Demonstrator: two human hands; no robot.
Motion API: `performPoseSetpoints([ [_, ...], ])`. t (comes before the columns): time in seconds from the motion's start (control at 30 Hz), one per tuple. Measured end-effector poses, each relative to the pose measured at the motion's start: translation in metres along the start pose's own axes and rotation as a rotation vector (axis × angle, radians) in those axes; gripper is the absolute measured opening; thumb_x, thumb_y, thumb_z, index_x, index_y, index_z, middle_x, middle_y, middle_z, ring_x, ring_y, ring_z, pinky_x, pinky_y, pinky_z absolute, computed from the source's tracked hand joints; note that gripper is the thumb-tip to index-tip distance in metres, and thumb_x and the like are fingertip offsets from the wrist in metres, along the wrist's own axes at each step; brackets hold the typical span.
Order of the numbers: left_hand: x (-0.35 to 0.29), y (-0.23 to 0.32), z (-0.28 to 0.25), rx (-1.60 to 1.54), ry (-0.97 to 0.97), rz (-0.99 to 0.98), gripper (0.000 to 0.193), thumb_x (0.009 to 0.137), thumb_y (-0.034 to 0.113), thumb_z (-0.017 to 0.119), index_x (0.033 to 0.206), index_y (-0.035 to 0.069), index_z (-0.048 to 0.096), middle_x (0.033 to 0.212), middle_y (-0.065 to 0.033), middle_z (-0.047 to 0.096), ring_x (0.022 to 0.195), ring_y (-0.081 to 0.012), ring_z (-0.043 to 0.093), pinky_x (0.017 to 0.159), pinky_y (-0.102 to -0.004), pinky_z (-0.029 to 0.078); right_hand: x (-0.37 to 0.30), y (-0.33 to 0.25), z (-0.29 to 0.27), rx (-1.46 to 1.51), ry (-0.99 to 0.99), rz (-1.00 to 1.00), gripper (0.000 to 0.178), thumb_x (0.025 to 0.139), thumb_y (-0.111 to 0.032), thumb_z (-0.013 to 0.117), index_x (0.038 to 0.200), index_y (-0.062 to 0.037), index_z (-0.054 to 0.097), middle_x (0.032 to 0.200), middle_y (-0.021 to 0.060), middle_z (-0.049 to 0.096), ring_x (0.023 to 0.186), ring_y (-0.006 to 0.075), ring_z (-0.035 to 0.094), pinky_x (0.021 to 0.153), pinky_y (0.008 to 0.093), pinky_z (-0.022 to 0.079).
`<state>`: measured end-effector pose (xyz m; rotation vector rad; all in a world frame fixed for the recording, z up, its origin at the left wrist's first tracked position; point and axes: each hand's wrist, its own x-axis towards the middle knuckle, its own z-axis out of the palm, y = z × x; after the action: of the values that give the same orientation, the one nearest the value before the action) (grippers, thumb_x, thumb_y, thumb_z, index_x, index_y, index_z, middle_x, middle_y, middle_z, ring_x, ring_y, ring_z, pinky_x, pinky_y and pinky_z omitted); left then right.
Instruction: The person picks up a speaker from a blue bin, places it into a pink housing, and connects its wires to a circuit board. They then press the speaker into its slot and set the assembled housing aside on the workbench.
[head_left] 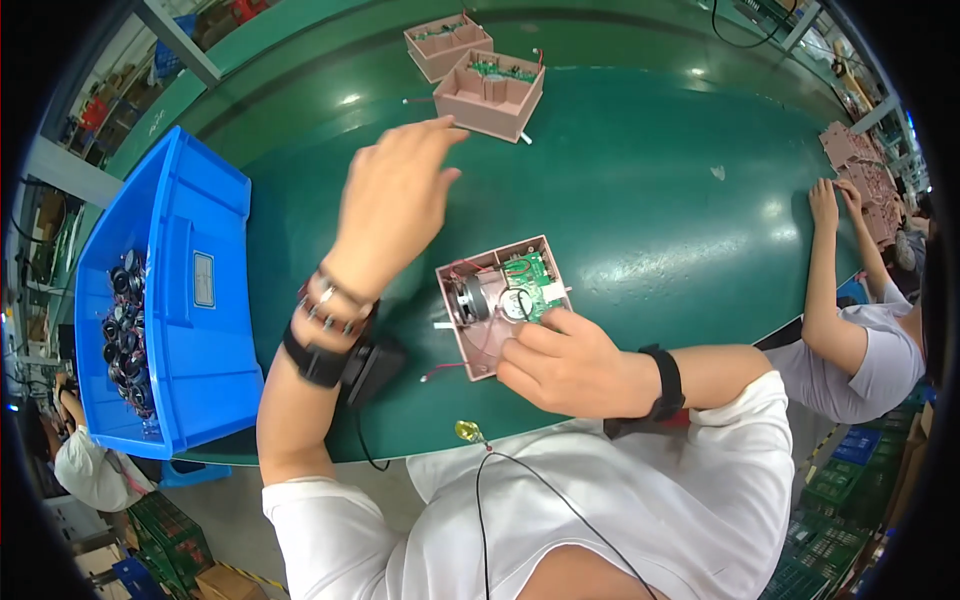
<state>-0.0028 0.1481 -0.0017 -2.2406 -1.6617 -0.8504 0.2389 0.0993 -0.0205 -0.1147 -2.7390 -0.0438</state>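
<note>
A pink open housing (480, 362) lies on the green work surface in front of me. Inside it are a round black speaker (467, 299) and a green circuit board (527, 272), joined by thin wires. My right hand (565, 368) rests at the housing's near right corner, fingers pinched together by the board; what they hold is hidden. Farther off, my left hand (398, 185) stretches forward with nothing in it, thumb apart, slightly blurred. Its fingertips come close to another pink housing (480, 115), fitted with a green board. A third such housing (432, 62) stands behind that one.
A blue bin (210, 350) with several small black speakers (125, 340) stands at the left. Beside my left forearm sits a black device (375, 370) with a cable. At the far right, another person's hands (835, 195) are near a stack of pink parts (868, 180).
</note>
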Motion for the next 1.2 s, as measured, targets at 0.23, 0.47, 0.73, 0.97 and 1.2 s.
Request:
performPoseSetpoints([
  [0.23,0.04,-0.019,0.076,0.028,0.063,0.099,0.038,0.077,0.018,0.069,0.113,0.014,0.058,0.11,-0.0066,0.059,0.107,-0.0255,0.054,0.088,-0.0412,0.041,-0.043,0.074,-0.01,-0.239,0.053,0.313,0.009,0.069,-0.014,0.063,0.073,-0.0097,0.056,0.077,0.0037,0.056,0.079,0.0209,0.054,0.068,0.0349,0.043],
  [0.47,0.033,-0.024,0.064,0.089,0.015,0.072,0.019,0.075,0.021,0.071,0.091,0.015,0.061,0.091,-0.0022,0.055,0.094,-0.0222,0.053,0.082,-0.0398,0.038,-0.029,0.172,-0.035,-0.616,0.124,0.532,0.022,0.074,-0.012,0.065,0.095,-0.0084,0.059,0.096,0.0075,0.057,0.093,0.0247,0.056,0.08,0.0379,0.042],
  [0.73,-0.055,-0.014,-0.011,0.219,-0.108,-0.178,0.019,0.072,0.018,0.073,0.086,0.014,0.061,0.093,-0.001,0.056,0.092,-0.0208,0.053,0.082,-0.0401,0.036,0.091,0.316,0.098,-0.342,0.393,0.48,0.043,0.072,-0.018,0.073,0.111,-0.0087,0.057,0.111,0.0075,0.057,0.105,0.0285,0.055,0.083,0.0394,0.046],
  [0.97,-0.092,0.042,-0.121,0.308,0.345,-0.307,0.025,0.067,0.012,0.076,0.089,0.015,0.064,0.103,-0.0084,0.058,0.096,-0.0287,0.055,0.08,-0.0404,0.041,0.087,0.358,0.109,-0.485,0.237,0.381,0.028,0.075,-0.014,0.067,0.102,-0.0106,0.061,0.11,0.0055,0.057,0.105,0.0249,0.054,0.083,0.0416,0.042],
  [1.2,-0.087,-0.011,-0.276,0.796,0.753,0.011,0.005,0.084,0.007,0.063,0.088,0.01,0.065,0.087,-0.008,0.063,0.086,-0.0226,0.061,0.073,-0.0331,0.049,0.088,0.289,0.088,-0.555,0.36,0.175,0.016,0.078,-0.004,0.055,0.095,-0.0028,0.056,0.101,0.0115,0.053,0.099,0.0298,0.053,0.082,0.0409,0.043],
])
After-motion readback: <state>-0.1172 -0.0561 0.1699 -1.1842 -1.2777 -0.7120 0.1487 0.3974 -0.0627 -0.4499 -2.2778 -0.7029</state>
